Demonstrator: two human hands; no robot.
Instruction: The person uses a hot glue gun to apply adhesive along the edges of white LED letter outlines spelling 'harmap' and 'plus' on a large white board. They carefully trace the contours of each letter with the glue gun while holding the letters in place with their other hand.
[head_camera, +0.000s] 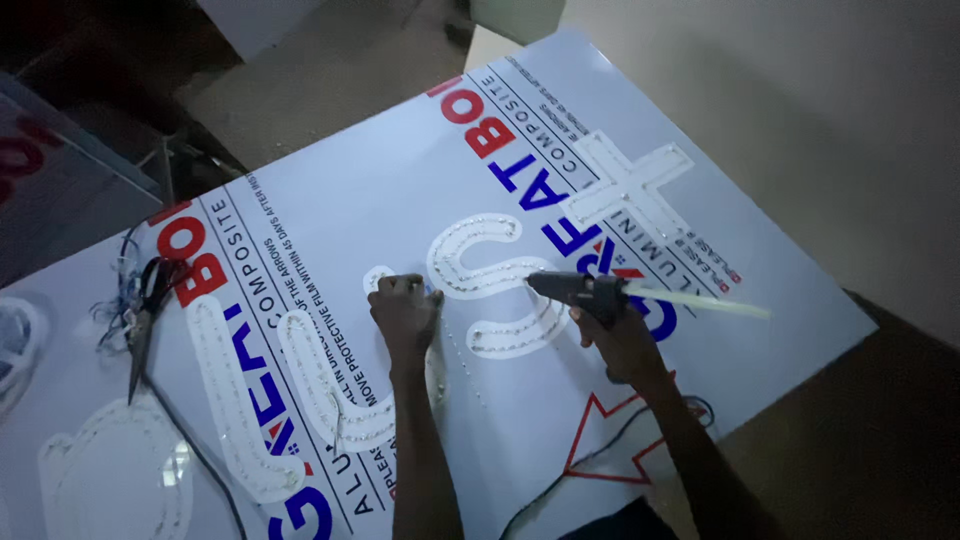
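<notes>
1. The right hand (625, 340) grips a glue gun (585, 290), its nozzle pointing left at the S-shaped letter (495, 285).
2. The left hand (405, 315) presses closed fingers on a small letter piece (380, 278), holding it down.
3. The cross-shaped letter (630, 185), far right, and the near-left letters look already placed on the panel (400, 180); gluing seems about midway.

We press our left hand (405, 312) onto a white cut-out letter (385, 282) on the printed panel (420, 180), while our right hand (622, 345) grips a glue gun (585, 290) (its stick (700, 300) jutting rearward).
</notes>
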